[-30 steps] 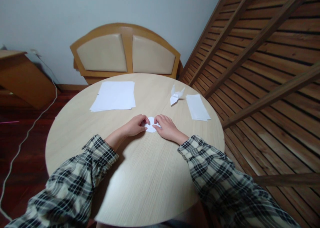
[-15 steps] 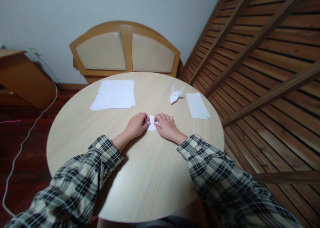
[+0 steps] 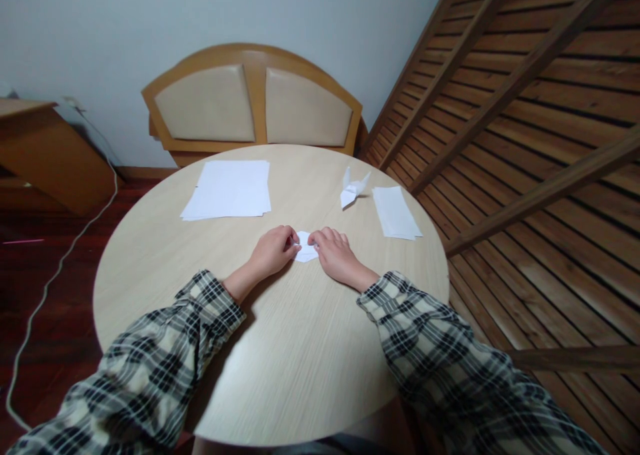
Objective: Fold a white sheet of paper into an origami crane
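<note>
A small folded piece of white paper (image 3: 304, 250) lies near the middle of a round light-wood table (image 3: 280, 348). My left hand (image 3: 273, 250) curls its fingers onto the paper's left edge, pinching it. My right hand (image 3: 336, 253) presses its bent fingertips on the paper's right edge. Most of the paper is hidden under the two hands. Both arms wear black-and-cream plaid sleeves.
A stack of white sheets (image 3: 229, 190) lies at the back left of the table. A folded paper crane (image 3: 353, 188) and a narrow paper strip pile (image 3: 396, 212) sit at the back right. A wooden chair (image 3: 253, 105) stands behind; slatted wood panels (image 3: 525, 108) lean at right.
My left fingers have curled tighter over the paper's left edge, and the two hands have drawn closer together, so less of the paper shows between them.
</note>
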`<state>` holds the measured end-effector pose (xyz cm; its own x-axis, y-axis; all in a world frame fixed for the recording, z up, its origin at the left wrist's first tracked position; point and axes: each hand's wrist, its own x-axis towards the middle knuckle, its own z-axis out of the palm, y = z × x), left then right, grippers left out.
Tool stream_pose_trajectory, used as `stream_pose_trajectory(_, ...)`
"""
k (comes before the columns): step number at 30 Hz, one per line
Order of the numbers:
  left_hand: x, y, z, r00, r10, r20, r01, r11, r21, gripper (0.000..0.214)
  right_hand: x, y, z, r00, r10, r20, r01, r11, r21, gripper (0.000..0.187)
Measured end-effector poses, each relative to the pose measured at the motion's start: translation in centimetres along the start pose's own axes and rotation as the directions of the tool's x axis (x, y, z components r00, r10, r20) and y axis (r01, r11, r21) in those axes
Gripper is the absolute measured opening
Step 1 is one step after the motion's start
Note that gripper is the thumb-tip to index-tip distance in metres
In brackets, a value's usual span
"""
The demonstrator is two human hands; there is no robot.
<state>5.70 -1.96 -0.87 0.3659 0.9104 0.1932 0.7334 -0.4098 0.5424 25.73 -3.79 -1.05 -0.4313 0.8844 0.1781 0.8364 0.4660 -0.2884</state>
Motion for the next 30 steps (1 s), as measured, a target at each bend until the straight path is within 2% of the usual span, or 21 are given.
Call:
stream_pose_trajectory(10,-0.1,0.3,-0.3,1.000,0.012,0.001,-0.012,1.000,-0.007,0.006,-0.1,1.8,0.2,0.996,-0.084,-0.006,0.084,0.992,0.095,0.032)
stream_pose_trajectory(16,-0.1,0.4,-0.3,1.000,-0.005,-0.003,0.005,1.000,-0.007,0.005,0.6,1.1,0.2,0.995,0.024,-0.093,-0.008,0.986,0.166,0.019)
stream_pose_trajectory(19,0.0,0.2,-0.2,1.000,0.006,-0.004,-0.006,1.000,-0.009,0.005,0.9,0.3,0.4,0.990,0.059,-0.128,-0.045,0.993,0.113,0.013)
stream_pose_trajectory(22,0.0,0.1,-0.1,1.000,0.012,-0.005,-0.012,1.000,-0.008,0.005,0.9,-0.4,0.6,0.987,0.073,-0.142,-0.070,0.997,0.027,0.017)
stream_pose_trajectory(26,0.0,0.0,-0.1,1.000,0.017,-0.007,-0.017,1.000,-0.012,0.004,0.8,-1.2,0.6,0.989,0.077,-0.124,-0.088,0.992,-0.089,0.020)
stream_pose_trajectory(30,0.0,-0.1,0.0,1.000,0.028,-0.012,-0.028,1.000,-0.003,0.005,0.9,-1.4,0.6,0.992,0.066,-0.110,-0.080,0.989,-0.128,0.019)
